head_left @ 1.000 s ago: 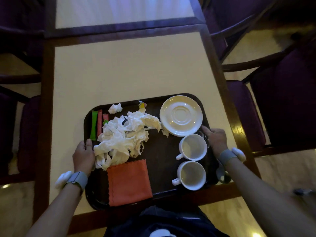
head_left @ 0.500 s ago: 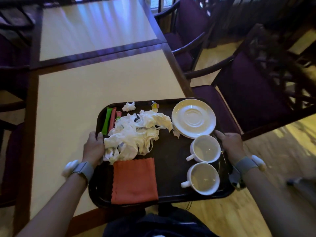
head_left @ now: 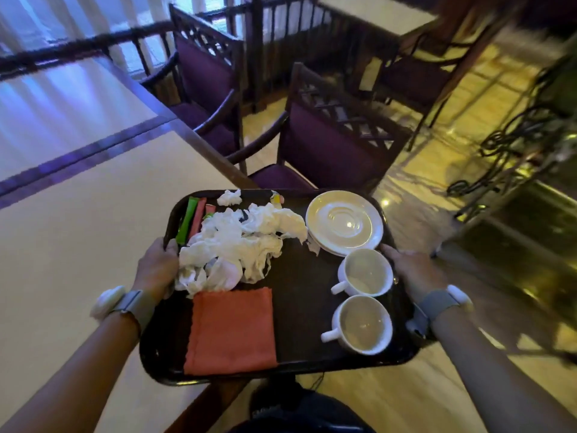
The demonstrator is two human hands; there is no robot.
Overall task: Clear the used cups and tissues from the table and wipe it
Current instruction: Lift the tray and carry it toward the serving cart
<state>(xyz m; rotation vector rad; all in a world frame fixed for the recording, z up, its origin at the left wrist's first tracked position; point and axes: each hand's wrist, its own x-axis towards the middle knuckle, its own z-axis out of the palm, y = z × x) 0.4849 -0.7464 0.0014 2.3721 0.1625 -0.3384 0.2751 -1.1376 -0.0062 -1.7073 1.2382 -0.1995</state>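
Observation:
A dark tray hangs in the air, half past the right edge of the cream table. My left hand grips its left rim and my right hand grips its right rim. On the tray lie a heap of crumpled white tissues, a folded orange cloth, two white cups, stacked saucers and green and pink sachets.
Two purple-cushioned wooden chairs stand along the table's right side. Another table with a chair is at the far right. A dark metal stand rises at the right over the shiny floor.
The tray has come up off the table and swung right, past the table's edge. Both hands keep their hold on the rims. The view has turned toward the chairs and floor.

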